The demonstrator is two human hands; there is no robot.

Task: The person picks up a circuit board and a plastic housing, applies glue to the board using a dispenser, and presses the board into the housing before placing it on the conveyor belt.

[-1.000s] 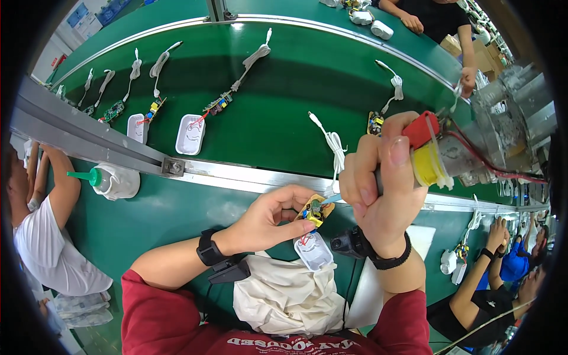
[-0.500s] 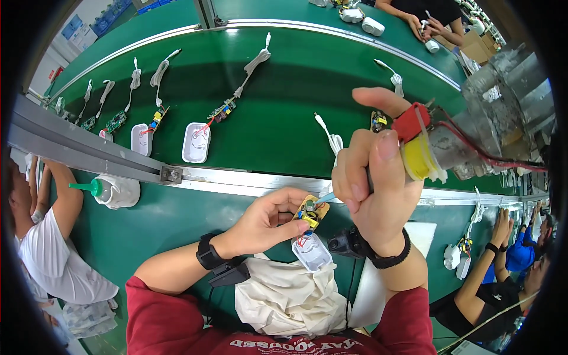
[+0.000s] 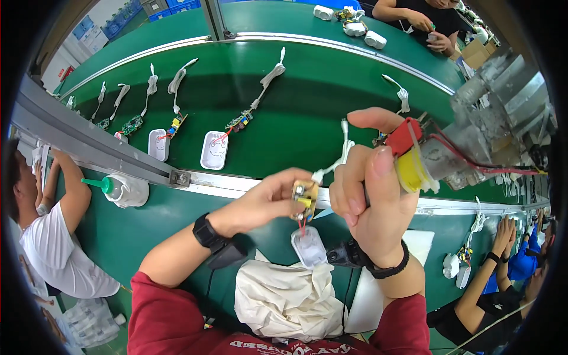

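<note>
Above green benching (image 3: 160,216), two hands (image 3: 254,207) (image 3: 378,204) grip one circuit board (image 3: 309,192) left, one tool (image 3: 409,171) right.

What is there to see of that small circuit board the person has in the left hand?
The circuit board is a small, tan-edged piece crowded with parts, a yellow block standing out among dark and silvery ones. The left hand holds it by its left side, its parts facing the camera. Red wires run from its lower end to a white, plastic-looking shell below; a white cable seems to meet its upper end. Finer details are unclear.
</note>
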